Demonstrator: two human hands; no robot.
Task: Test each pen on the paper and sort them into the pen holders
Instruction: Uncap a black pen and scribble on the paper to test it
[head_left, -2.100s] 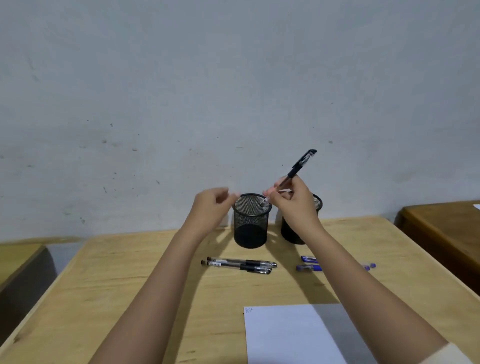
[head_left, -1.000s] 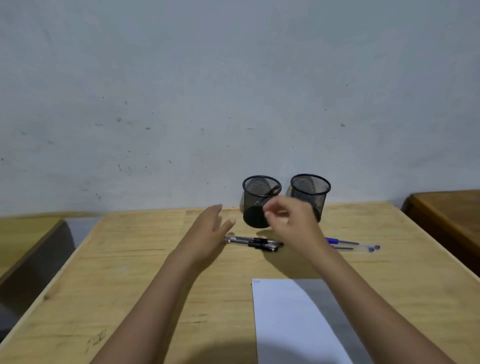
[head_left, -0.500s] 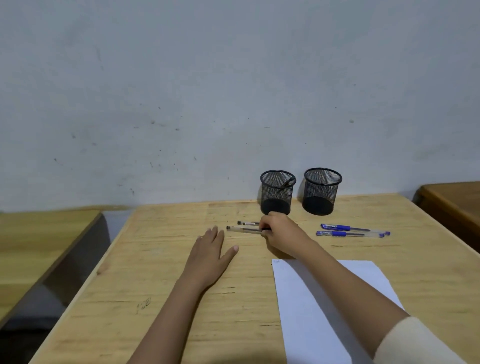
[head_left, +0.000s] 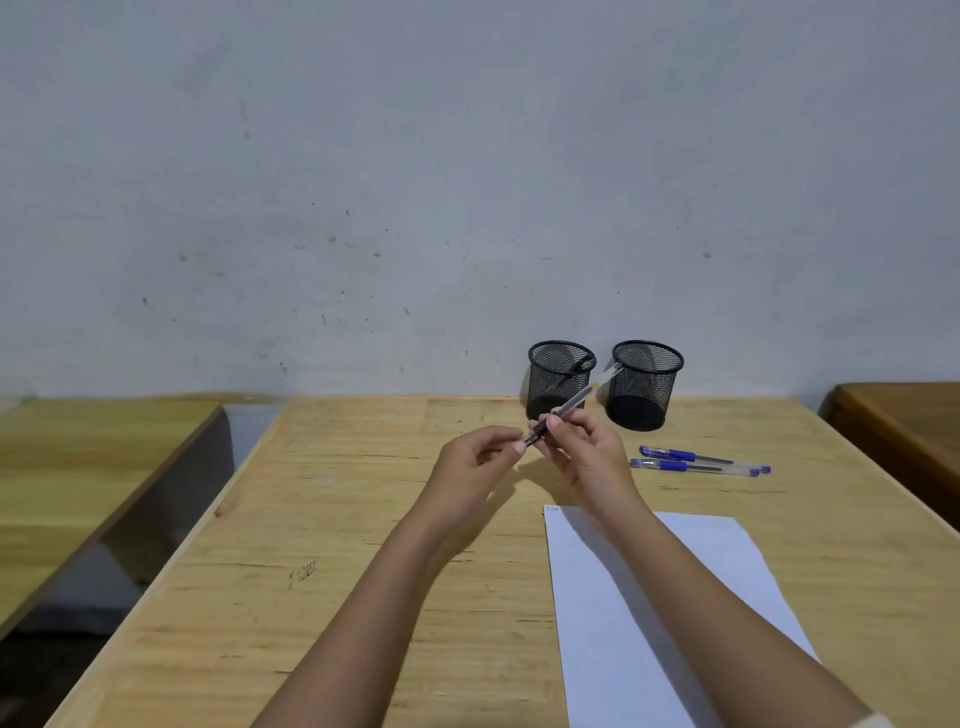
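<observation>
Half a second ago the left hand (head_left: 467, 467) lay flat on the wooden table (head_left: 337, 519) and the right hand (head_left: 587, 452) rested on pens lying there. Now both hands are raised above the tabletop, close together, with one black gel pen (head_left: 571, 402) between them.

In the head view the right hand's thumb and curled fingers grip the pen at its dark grip section. The clear barrel slants up and away from the hand toward the holders. The left hand's fingers are curled, and its thumb and forefinger pinch the pen's dark lower end, so the two hands almost meet at the pen.

Two pen holders stand beyond the hands, by the wall. Both are round black wire-mesh cups with a solid rim. The left holder (head_left: 550, 379) is straight past the hands, and one black-clipped pen (head_left: 577, 367) leans inside it. The right holder (head_left: 647, 384) stands just beside it, and nothing shows inside it.

Two blue gel pens (head_left: 685, 456) lie side by side on the table to the right of the right hand, with clear barrels and blue caps and grips.

One sheet of white paper (head_left: 623, 597) lies flat under the right forearm, with a small mark at its far left corner.

The table is pale, grained wood.
</observation>
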